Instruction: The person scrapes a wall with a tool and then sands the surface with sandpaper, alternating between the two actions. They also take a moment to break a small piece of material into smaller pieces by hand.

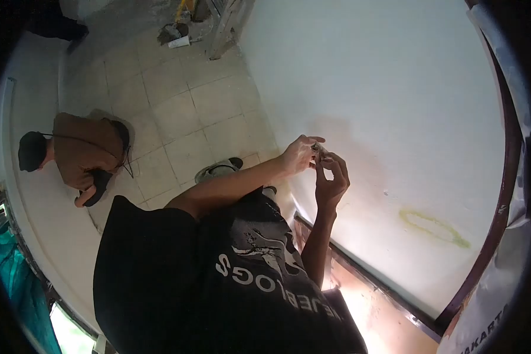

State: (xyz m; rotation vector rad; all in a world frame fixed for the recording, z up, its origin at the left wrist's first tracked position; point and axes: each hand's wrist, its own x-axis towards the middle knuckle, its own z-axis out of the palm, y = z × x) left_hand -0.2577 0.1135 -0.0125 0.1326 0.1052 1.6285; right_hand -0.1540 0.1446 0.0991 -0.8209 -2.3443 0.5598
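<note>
My left hand (299,156) and my right hand (331,180) meet in front of the white wall (389,112). Between their fingertips is a small greyish piece (318,151), too small to name. The left fingers curl round one side of it, while the right thumb and fingers pinch it from the other side. Parts of the piece are hidden behind the fingers. A yellow-green oval mark (433,227) shows on the wall to the right of my hands.
A person in a brown top (88,144) crouches at left on the tiled floor (183,118). A white tube (179,42) and debris lie at the top near a wooden frame (223,29). A dark frame edge (510,171) borders the wall at right. Another person's dark leg (59,26) shows top left.
</note>
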